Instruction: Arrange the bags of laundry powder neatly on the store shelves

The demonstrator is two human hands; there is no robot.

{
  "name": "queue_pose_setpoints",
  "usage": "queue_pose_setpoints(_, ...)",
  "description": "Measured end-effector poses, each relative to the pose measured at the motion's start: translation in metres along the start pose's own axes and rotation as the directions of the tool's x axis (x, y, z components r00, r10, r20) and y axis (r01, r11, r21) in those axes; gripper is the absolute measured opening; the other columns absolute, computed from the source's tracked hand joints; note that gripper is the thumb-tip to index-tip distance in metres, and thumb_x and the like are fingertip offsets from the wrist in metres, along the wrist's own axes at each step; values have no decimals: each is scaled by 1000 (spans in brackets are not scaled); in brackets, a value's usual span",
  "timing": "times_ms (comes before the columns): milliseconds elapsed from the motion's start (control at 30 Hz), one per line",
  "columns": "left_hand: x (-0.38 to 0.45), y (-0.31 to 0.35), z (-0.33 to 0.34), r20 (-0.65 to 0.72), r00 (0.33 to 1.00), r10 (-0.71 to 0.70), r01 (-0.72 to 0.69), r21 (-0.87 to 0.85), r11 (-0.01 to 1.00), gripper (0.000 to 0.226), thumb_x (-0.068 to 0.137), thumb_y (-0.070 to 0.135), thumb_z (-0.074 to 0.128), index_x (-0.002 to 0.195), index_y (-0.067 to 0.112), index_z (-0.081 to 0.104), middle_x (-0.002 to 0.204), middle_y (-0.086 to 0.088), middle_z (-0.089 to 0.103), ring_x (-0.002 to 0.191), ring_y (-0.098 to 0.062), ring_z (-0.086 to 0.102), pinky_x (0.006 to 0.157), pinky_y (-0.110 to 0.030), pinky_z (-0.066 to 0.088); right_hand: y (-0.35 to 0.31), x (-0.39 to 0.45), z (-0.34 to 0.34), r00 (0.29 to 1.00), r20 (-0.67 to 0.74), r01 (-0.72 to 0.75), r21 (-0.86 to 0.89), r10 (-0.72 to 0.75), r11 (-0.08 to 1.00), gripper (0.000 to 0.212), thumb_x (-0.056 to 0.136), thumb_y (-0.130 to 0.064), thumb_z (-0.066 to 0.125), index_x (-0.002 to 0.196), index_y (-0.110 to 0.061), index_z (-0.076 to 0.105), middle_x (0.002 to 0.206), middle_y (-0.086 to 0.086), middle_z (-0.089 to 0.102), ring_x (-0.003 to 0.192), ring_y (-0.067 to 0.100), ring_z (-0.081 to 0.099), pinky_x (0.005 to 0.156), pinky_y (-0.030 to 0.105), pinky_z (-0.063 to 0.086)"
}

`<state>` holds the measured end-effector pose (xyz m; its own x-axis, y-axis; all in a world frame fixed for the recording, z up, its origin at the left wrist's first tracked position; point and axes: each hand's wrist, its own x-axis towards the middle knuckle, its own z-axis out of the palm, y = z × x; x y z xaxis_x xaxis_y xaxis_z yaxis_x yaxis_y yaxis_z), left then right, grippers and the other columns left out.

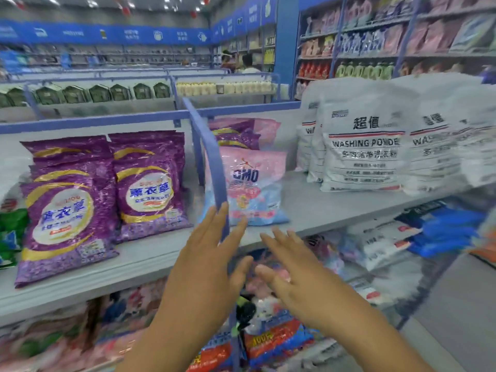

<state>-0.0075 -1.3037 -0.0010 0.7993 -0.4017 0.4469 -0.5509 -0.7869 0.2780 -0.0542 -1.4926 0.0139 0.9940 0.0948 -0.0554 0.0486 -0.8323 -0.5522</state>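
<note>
A pink and blue OMO powder bag (251,183) stands upright on the grey top shelf (322,208), just right of a blue divider (212,162). More pink and purple bags (241,132) lean behind it. Purple lavender bags (67,210) stand in two rows left of the divider. Big white washing powder bags (362,146) stand at the right. My left hand (209,253) is raised with straight fingers, its tips by the divider's front end and the OMO bag's lower corner. My right hand (292,267) hovers spread below the shelf edge. Neither hand holds anything.
Lower shelves hold mixed pink, red and blue bags (271,334) and white packs (381,242). A green bag (10,232) shows at the far left. Behind are further aisles with bottles (225,88), and tall shelving (402,41) at the right. People stand far off.
</note>
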Motion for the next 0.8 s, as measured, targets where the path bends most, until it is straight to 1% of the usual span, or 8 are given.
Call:
queue_pose_setpoints(167,21,65,25,31,996,-80,80,-6,997,73,89,71,26,157,46,21,169,16,-7,156,-6,-6,122,-30,14,65,4,-44,992,-109,-76,-154,60,985,70,100,-65,31,160,-38,8,168,-14,-12,154,14,-21,126,43,1)
queue_pose_setpoints(300,50,69,47,53,978,-203,204,-27,979,69,95,64,42,156,49,14,169,14,-13,155,-9,-12,125,-37,11,88,24,-59,998,-54,-32,-111,26,993,73,99,-67,32,161,-38,6,168,-14,-13,154,13,-21,127,43,3)
queue_pose_setpoints(500,93,40,78,56,943,-329,330,6,944,75,95,64,45,158,47,7,168,8,-22,155,-22,-19,127,-50,11,99,83,-63,1000,-24,-7,-47,6,999,74,100,-64,34,161,-34,5,169,-11,-13,155,15,-17,125,38,2)
queue_pose_setpoints(633,124,18,103,46,908,-417,419,-43,907,78,95,62,48,159,42,7,167,4,-24,154,-24,-23,127,-51,1,109,121,-65,1000,8,-25,-38,26,999,78,99,-65,35,162,-32,2,169,-12,-10,155,13,-14,125,36,4)
queue_pose_setpoints(700,134,14,113,15,903,-430,429,-108,897,79,96,56,53,159,42,9,168,4,-21,155,-25,-20,126,-51,0,111,137,-67,999,25,-30,-24,31,999,77,99,-63,39,162,-30,8,170,-11,1,156,11,-2,123,31,11)
queue_pose_setpoints(733,138,12,116,-10,895,-445,442,-113,890,79,96,55,54,159,41,10,169,2,-20,155,-26,-19,126,-52,0,110,144,-70,999,33,-31,0,31,1000,72,100,-60,42,159,-28,18,166,-10,18,152,10,13,118,25,19)
queue_pose_setpoints(767,142,9,119,-37,879,-475,470,-103,877,79,96,55,54,160,40,10,169,0,-19,155,-28,-18,125,-54,0,108,153,-71,999,36,-23,61,21,998,61,100,-56,47,151,-29,31,151,-14,38,140,8,32,105,16,27)
queue_pose_setpoints(800,145,5,120,-58,852,-520,514,-91,853,80,96,56,53,160,38,9,169,-3,-17,155,-29,-16,124,-56,2,105,164,-71,999,35,-27,149,22,988,44,99,-52,51,138,-35,41,128,-25,47,121,1,44,92,9,32)
